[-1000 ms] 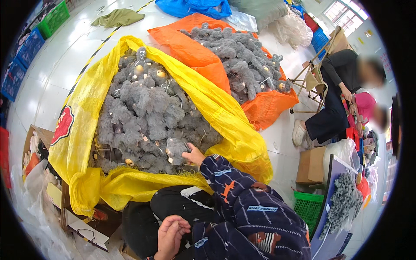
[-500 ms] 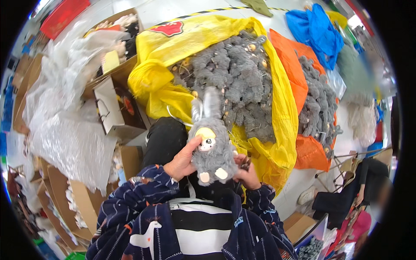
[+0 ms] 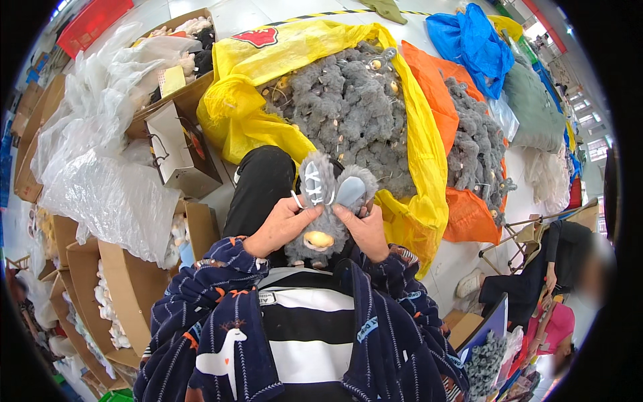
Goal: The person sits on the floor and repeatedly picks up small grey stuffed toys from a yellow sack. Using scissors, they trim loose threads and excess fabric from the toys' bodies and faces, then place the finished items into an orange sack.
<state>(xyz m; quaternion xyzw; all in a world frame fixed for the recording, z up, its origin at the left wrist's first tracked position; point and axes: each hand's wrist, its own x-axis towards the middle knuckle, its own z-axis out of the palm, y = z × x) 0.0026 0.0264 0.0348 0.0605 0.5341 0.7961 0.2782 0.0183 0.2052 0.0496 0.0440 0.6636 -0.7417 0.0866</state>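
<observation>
A grey plush toy (image 3: 305,236) with two long rabbit ears is held over my lap, its yellowish face opening (image 3: 319,240) tilted up toward me. White lacing (image 3: 313,184) criss-crosses the left ear, while a smooth blue-grey lining (image 3: 349,193) shows in the other. My left hand (image 3: 284,224) is closed at the base of the laced ear, a white loop of cord standing up beside its fingers. Closed round the base of the lined ear is my right hand (image 3: 365,231), thumb in front. Something small and dark shows by its fingers; I cannot make it out.
Ahead lies an open yellow sack (image 3: 429,201) full of grey plush pieces. Right of it is an orange sack (image 3: 472,218) with more. Cardboard boxes (image 3: 137,288) and clear plastic sheeting (image 3: 100,201) crowd the left. A seated person (image 3: 529,268) is at the right.
The plush toy has tipped, so its ears now point up at me and its feet are mostly out of sight. Both hands have moved from its body to the ear bases.
</observation>
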